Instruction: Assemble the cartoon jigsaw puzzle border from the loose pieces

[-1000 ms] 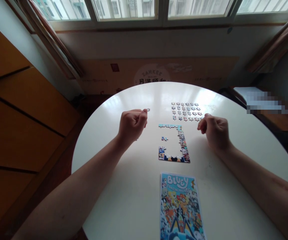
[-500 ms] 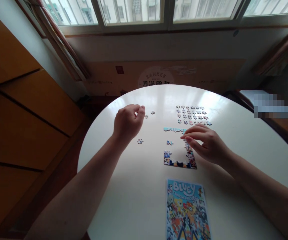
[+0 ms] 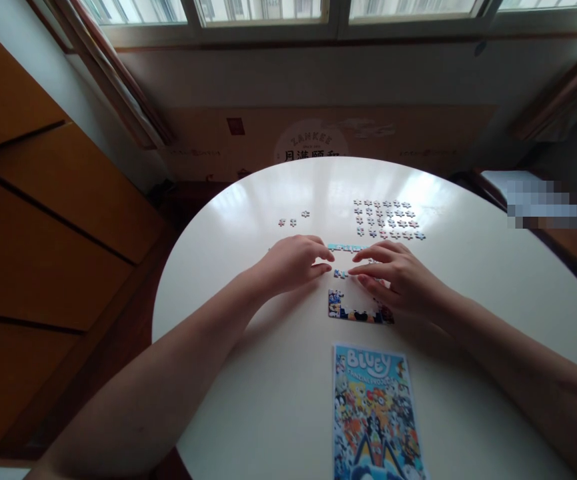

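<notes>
My left hand (image 3: 298, 263) is low over the white table, thumb and fingers apart, with no piece visible between them. Its fingertips point at a small cluster of joined puzzle pieces (image 3: 341, 274) inside the partly assembled puzzle border (image 3: 335, 307). From the other side, my right hand (image 3: 395, 275) reaches over the border's right edge, fingers spread and fingertips close to the same cluster. That hand hides much of the right edge. A light blue strip of joined pieces (image 3: 341, 247) forms the border's top.
Rows of loose puzzle pieces (image 3: 383, 220) lie behind my right hand. Several loose pieces (image 3: 293, 223) sit beyond my left hand. A colourful Bluey picture sheet (image 3: 375, 413) lies on the near part of the round white table (image 3: 268, 413).
My left hand has come right and nearer from the loose pieces, and its curled fingers have spread. My right hand has shifted slightly left, towards the small cluster. The view has tilted down a little.
</notes>
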`<state>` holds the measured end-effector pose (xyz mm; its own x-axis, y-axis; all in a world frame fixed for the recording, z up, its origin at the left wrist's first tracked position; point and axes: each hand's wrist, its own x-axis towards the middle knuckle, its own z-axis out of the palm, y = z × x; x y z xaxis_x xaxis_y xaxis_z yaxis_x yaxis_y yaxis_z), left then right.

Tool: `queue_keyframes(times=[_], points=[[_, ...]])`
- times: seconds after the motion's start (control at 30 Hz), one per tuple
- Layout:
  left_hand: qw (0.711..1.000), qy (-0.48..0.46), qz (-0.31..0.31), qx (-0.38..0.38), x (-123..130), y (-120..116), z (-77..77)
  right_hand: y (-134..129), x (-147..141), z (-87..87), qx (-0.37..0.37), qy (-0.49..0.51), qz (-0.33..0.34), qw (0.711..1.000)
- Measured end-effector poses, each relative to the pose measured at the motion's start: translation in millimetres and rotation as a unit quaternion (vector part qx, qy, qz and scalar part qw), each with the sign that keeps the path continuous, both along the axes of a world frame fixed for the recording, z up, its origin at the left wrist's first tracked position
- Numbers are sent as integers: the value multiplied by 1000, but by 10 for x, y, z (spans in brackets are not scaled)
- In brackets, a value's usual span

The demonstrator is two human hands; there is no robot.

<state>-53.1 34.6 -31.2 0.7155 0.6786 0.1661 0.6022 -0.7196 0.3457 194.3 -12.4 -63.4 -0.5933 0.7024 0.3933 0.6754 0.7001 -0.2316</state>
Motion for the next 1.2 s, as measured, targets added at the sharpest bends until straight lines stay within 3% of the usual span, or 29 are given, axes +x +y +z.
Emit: queue_keyframes(times=[0.4, 0.87, 1.07, 1.2], points=[[1000, 7, 7, -15, 157, -60, -112, -8, -26, -5, 2, -35, 6, 999], [996, 11, 58, -61, 151, -77, -35, -18, -24, 36, 19, -15, 9, 1000], [990, -71, 81, -92, -104, 29, 124, -21, 6, 69, 45, 24, 22, 998], [968, -107, 201, -107, -464, 159, 327, -19, 31, 89, 67, 54, 20, 996]])
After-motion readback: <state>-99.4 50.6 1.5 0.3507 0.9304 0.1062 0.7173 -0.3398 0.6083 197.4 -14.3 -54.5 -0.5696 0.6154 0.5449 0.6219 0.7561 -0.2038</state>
